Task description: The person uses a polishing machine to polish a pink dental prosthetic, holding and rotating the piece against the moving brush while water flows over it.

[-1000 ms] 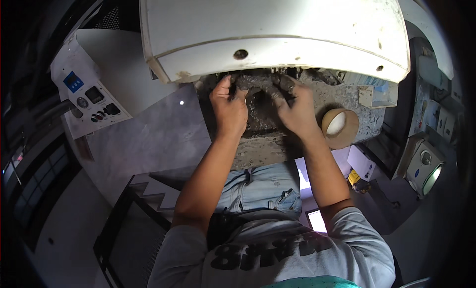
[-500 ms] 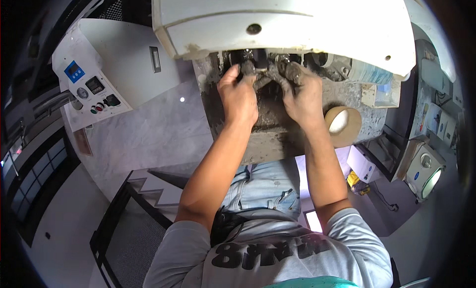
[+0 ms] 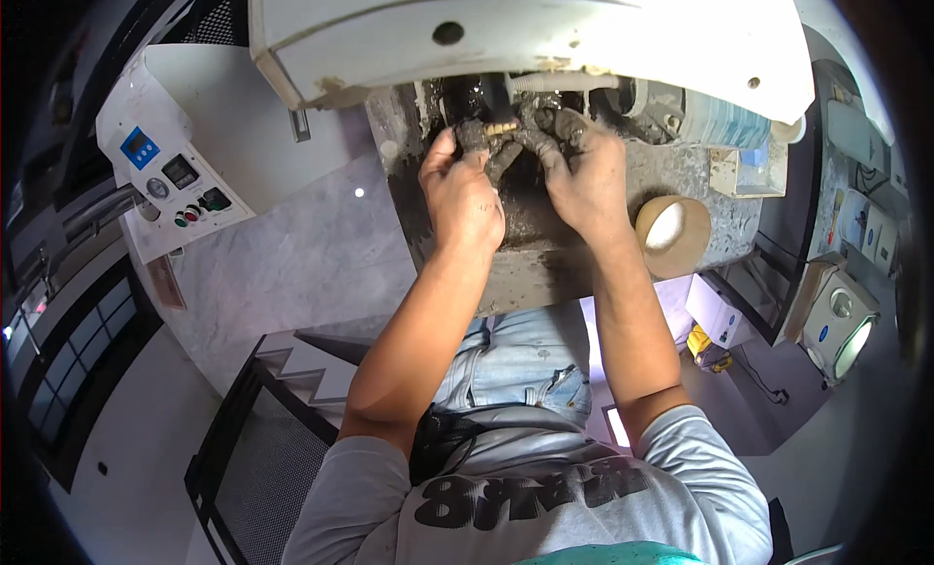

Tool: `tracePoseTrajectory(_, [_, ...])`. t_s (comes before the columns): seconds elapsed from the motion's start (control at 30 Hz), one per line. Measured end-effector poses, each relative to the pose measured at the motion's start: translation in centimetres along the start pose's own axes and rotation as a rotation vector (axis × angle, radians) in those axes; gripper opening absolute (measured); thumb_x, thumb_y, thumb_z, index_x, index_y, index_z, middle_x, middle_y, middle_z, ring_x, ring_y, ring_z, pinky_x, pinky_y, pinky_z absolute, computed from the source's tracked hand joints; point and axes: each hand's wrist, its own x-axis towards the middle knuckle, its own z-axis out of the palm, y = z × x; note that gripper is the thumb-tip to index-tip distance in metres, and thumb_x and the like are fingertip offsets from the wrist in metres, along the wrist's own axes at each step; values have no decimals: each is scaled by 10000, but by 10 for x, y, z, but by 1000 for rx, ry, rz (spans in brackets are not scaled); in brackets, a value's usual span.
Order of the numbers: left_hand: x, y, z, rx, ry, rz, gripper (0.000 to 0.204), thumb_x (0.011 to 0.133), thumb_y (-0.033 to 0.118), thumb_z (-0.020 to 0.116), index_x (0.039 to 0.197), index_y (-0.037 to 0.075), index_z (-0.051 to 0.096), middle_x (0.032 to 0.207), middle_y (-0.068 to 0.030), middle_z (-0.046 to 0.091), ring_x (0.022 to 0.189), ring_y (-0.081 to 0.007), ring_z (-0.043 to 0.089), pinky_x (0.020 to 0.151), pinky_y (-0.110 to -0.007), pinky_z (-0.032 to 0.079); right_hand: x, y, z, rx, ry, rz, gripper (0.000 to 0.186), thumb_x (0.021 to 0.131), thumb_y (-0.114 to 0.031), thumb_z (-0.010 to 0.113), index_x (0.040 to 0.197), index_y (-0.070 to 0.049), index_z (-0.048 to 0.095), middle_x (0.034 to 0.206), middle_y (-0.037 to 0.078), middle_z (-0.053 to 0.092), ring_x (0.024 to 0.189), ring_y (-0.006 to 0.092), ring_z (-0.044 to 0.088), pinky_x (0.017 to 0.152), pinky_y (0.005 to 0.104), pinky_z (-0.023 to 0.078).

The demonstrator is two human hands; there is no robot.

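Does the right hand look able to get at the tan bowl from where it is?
Probably yes: the tan bowl sits close by on the right hand's outer side, with nothing visible between. But its fingers are busy at the muddy piece.

White curved machine housing (image 3: 545, 40) blocking beyond the mud-smeared hands (image 3: 465, 203), open gap between their wrists, round tan container (image 3: 687, 246) crowding the right wrist
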Motion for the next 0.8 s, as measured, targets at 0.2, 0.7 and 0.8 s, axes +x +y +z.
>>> tracePoseTrajectory(0.2, [13,-7,-12,22,-83,-16,328,862,-129,375,1051,-10,616,1003,-116,662,851,-201,646,794,-312,550,0,-9,-3,82,-10,51,209,764,18,685,970,19,716,932,215,690,828,397,673,754,402,542])
tracePoseTrajectory(0.7, [6,-12,-30,155,-222,98,242,865,-126,534,1036,12,633,941,-39,676,819,-97,634,722,-224,513,-16,-3,-6,101,-188,-146,329,772,2,580,1088,16,672,1046,228,678,916,345,693,809,358,547])
tracePoseTrajectory(0.8, [12,-10,-26,106,-189,32,306,838,-132,499,1064,28,629,962,-56,680,816,-104,649,621,-208,505,-13,10,-8,108,-87,-43,297,760,60,623,1048,21,686,966,222,675,884,384,673,784,383,528])
